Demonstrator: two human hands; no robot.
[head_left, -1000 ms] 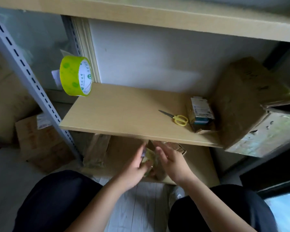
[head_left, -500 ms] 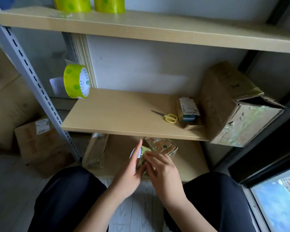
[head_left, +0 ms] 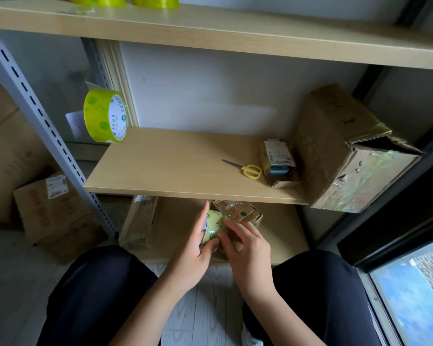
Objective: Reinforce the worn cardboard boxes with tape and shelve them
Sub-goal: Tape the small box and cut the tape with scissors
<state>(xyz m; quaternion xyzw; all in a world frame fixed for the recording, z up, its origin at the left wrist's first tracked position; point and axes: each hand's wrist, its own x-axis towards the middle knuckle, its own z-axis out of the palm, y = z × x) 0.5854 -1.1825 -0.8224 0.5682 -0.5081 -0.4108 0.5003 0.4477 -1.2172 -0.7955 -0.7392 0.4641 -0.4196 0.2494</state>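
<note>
My left hand (head_left: pixel 195 248) holds a roll of clear yellow-green tape (head_left: pixel 214 227) in front of the bottom shelf, index finger straight up along its side. My right hand (head_left: pixel 248 248) picks at the roll's surface with curled fingertips. Just behind the roll a small taped cardboard box (head_left: pixel 240 212) lies on the bottom shelf (head_left: pixel 280 236). A large worn cardboard box (head_left: pixel 345 151) sits tilted at the right end of the middle shelf (head_left: pixel 175 166). Beside it are a small carton (head_left: pixel 276 161) and yellow-handled scissors (head_left: pixel 245 168).
Another tape roll (head_left: pixel 105 116) hangs at the left shelf upright (head_left: pixel 35 106). Two more rolls (head_left: pixel 125 0) stand on the top shelf. A flattened taped box (head_left: pixel 139 221) leans under the middle shelf. Cardboard boxes (head_left: pixel 50 208) stand on the floor at left. A window (head_left: pixel 415 290) is at lower right.
The view has tilted up, and the top shelf rolls came into sight. Both hands drew the tape roll out from under the middle shelf and stay on it.
</note>
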